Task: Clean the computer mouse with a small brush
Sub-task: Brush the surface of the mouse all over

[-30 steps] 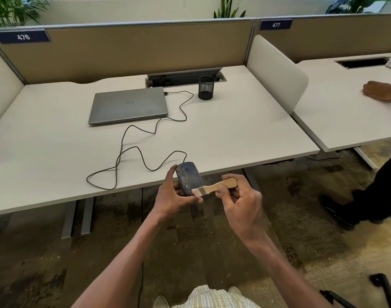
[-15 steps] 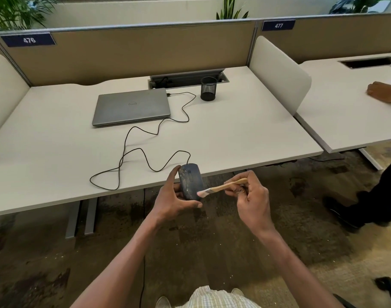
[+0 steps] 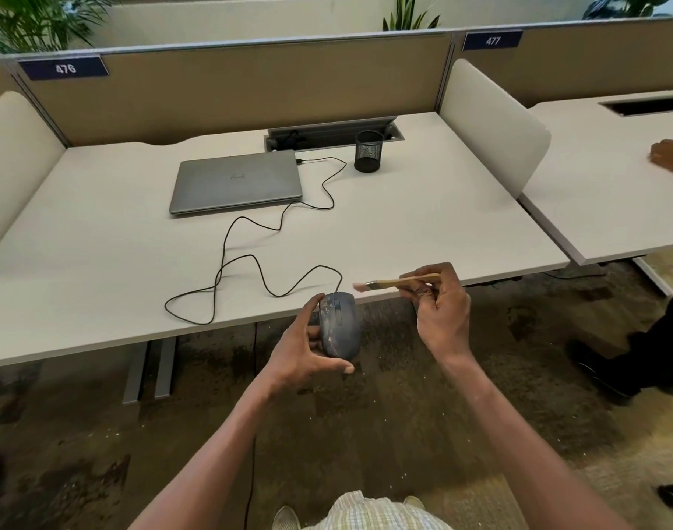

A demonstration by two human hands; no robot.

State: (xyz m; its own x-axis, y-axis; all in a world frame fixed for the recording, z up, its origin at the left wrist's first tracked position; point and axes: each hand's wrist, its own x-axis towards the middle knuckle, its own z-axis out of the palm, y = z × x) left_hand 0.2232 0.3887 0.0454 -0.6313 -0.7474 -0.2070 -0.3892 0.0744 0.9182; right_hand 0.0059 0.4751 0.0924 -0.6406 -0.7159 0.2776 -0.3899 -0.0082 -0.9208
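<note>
- Dusty grey mouse (image 3: 340, 325) sits gripped in the left hand (image 3: 302, 348), held off the front edge of the desk (image 3: 98, 262).
- Right hand (image 3: 442, 311) pinches a wooden brush (image 3: 398, 283), at 2 o'clock from the mouse, bristles clear of it.
- Black cable (image 3: 251, 258) runs toward the closed laptop (image 3: 235, 181) at 11 o'clock; mesh cup (image 3: 368, 151) at 12.

One computer mouse (image 3: 340, 325) sits in the left hand (image 3: 304, 348) and one small brush (image 3: 396, 283) in the right hand (image 3: 442, 311), so two hands are at work, with a third hand (image 3: 667, 156) far to the right of them. Beyond the hands are two desks, the near desk (image 3: 98, 239) and the neighbouring desk (image 3: 602, 193), carrying one closed laptop (image 3: 235, 181), one mesh pen cup (image 3: 368, 151) and one black cable (image 3: 251, 258). Further back are two number plates, 476 (image 3: 65, 68) and 477 (image 3: 492, 40), and three potted plants, counted by their leaves.
</note>
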